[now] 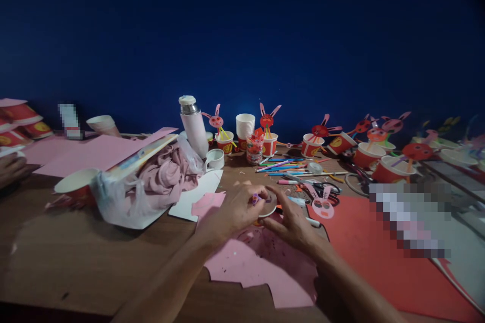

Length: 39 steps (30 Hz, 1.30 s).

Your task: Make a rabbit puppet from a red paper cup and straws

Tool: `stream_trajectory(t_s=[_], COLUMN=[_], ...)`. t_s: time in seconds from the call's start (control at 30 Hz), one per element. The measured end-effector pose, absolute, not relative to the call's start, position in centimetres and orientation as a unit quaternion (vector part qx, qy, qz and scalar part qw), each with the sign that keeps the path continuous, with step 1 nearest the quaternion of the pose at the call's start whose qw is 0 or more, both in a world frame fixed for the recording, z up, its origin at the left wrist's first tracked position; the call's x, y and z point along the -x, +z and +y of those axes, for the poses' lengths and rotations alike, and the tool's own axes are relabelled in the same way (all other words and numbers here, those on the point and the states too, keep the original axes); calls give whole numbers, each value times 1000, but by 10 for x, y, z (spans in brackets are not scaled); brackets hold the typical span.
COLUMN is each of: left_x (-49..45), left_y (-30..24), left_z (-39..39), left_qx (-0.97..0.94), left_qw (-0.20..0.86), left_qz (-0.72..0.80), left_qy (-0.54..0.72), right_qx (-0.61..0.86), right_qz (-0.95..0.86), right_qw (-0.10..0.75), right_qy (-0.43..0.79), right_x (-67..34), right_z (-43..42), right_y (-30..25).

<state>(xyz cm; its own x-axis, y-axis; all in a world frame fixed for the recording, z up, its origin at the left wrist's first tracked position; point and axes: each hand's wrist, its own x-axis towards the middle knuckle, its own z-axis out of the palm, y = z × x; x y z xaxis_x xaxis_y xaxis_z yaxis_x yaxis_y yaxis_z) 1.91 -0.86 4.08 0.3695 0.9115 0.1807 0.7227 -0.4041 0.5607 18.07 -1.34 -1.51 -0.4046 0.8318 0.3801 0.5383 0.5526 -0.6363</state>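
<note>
In the middle of the head view, my left hand [239, 208] is closed at the near side of a paper cup [270, 206]. Its fingertips pinch a small purple strip [255, 199] with orange marks, just over the rim. My right hand [293, 221] curves around the cup's right side, thumb in front and fingers behind. Both hands partly cover the cup. Beneath them lies a cut pink paper sheet [265, 267] with small dark scraps. A pink rabbit-face cutout [323, 206] rests to the right, beside scissors [326, 185] and a white-capped marker [312, 222].
Colored pencils [284, 167], stacked white cups [245, 125] and rabbit-decorated cups [312, 145] stand behind. A flask [194, 128] and plastic bag [125, 206] are left; red paper [371, 247] is right. Another person's hand [11, 167] shows at far left.
</note>
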Motion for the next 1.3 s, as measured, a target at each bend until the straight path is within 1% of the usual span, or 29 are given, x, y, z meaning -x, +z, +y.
stream_trajectory(t_s=[0.17, 0.33, 0.6, 0.77, 0.93, 1.23, 1.3], left_x=[-16, -20, -23, -28, -29, -27, -27], left_y=[29, 33, 35, 35, 33, 29, 31], left_z=[-9, -7, -7, -4, -2, 1, 2], left_qx=[-830, -823, -780, -761, -746, -771, -772], left_qw=[176, 182, 203, 226, 223, 242, 270], left_qz=[456, 472, 492, 521, 551, 513, 500], left_qy=[269, 257, 329, 314, 299, 289, 283], right_qx=[398, 395, 425, 433, 438, 439, 438], right_qz=[-819, -822, -823, -821, -816, -807, -807], right_qw=[357, 360, 327, 323, 325, 335, 337], right_qy=[206, 195, 188, 185, 188, 208, 208], right_x=[-180, -180, -182, -183, -182, -181, -180], right_z=[-13, -13, -13, -14, -13, -12, -12], right_y=[-12, -12, -17, -17, -16, -18, -18])
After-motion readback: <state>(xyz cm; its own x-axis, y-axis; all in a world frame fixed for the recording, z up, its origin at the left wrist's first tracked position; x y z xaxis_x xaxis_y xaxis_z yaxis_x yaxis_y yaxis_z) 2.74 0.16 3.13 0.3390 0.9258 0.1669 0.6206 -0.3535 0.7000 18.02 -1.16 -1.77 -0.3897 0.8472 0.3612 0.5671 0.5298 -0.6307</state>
